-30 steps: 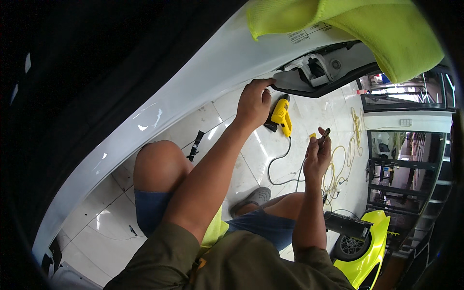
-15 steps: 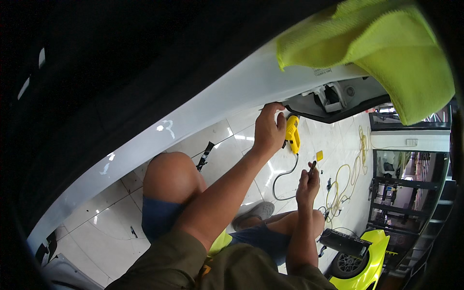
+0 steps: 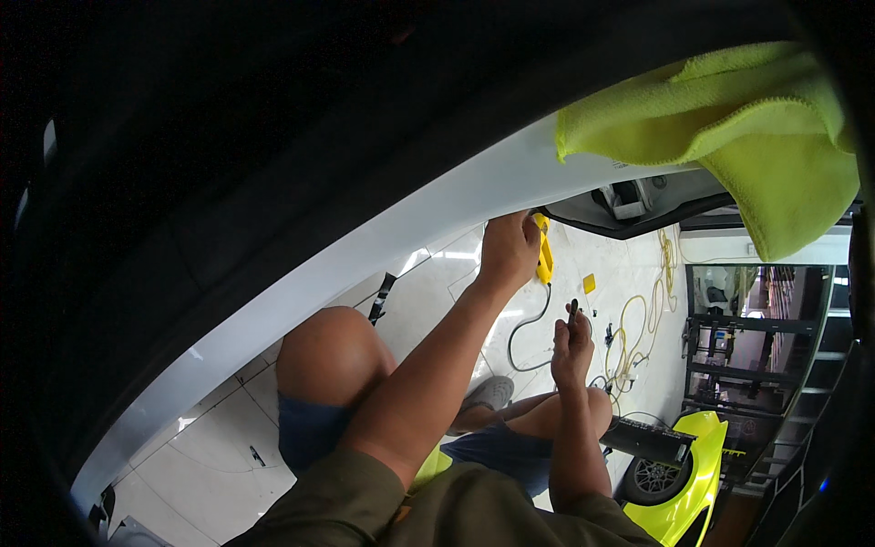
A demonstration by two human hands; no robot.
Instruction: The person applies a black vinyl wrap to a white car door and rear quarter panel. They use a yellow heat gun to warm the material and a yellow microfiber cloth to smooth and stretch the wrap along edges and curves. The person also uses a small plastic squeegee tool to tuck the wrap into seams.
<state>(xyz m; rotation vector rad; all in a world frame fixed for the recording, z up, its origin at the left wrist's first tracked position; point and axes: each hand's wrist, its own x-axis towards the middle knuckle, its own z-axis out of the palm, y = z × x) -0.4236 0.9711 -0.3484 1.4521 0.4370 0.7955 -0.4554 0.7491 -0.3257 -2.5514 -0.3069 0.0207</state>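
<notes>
My left hand (image 3: pixel 509 253) is raised to the lower edge of a white car body panel (image 3: pixel 392 214). Its fingers are curled in at that edge, beside the black-rimmed recess (image 3: pixel 629 214); the fingertips are partly hidden, so what they pinch does not show. Lower and to the right, my right hand (image 3: pixel 572 351) is closed around a small, slim dark tool (image 3: pixel 572 313), pointing up from the fingers and touching nothing. Over the panel to the right of the recess hangs a yellow-green microfibre cloth (image 3: pixel 729 128).
A yellow heat gun (image 3: pixel 545 255) lies on the tiled floor (image 3: pixel 456 273) behind my left hand, its grey cable (image 3: pixel 513 342) curving down. Yellow hose (image 3: pixel 629 333), a yellow square piece (image 3: pixel 589 283) and a black strip (image 3: pixel 383 299) lie about. A bright yellow car part with a wheel (image 3: pixel 661 476) sits at lower right.
The view has shifted, and panel, cloth and recess sit lower in it. My left hand stays at the panel edge with fingers more tucked in; my right hand keeps the dark tool, now more upright.
</notes>
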